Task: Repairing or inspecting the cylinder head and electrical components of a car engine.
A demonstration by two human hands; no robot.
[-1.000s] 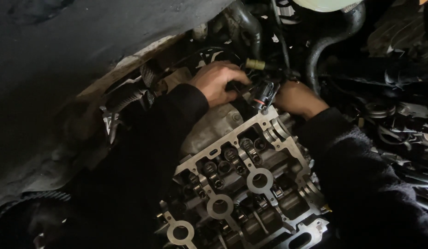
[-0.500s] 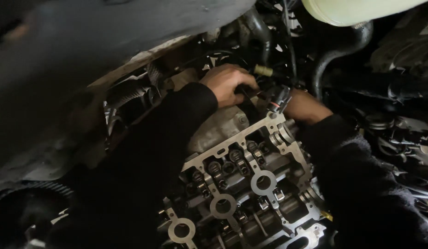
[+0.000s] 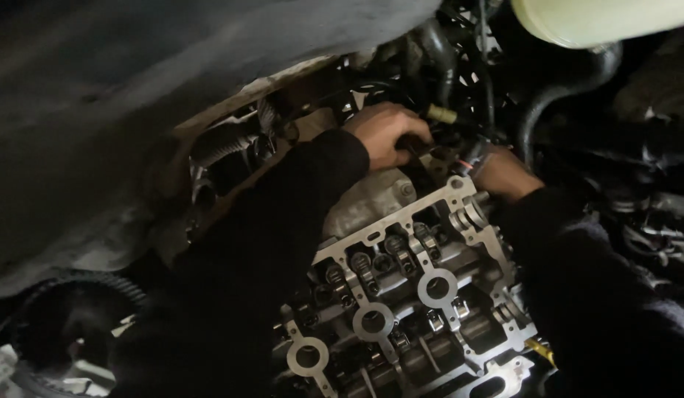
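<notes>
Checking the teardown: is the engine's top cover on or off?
Off: the engine top lies bare, round holes and valve parts exposed.

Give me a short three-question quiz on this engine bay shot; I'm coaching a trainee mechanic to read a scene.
1. True or false: the camshaft cover is fitted over the cylinder head.
2. Where do the left hand and right hand work? A) at the toothed belt B) at the far end of the head, among the hoses and wiring C) at the pale reservoir
3. What colour are both sleeves?

Key
1. False: the valve gear lies exposed.
2. B
3. Black.
</notes>
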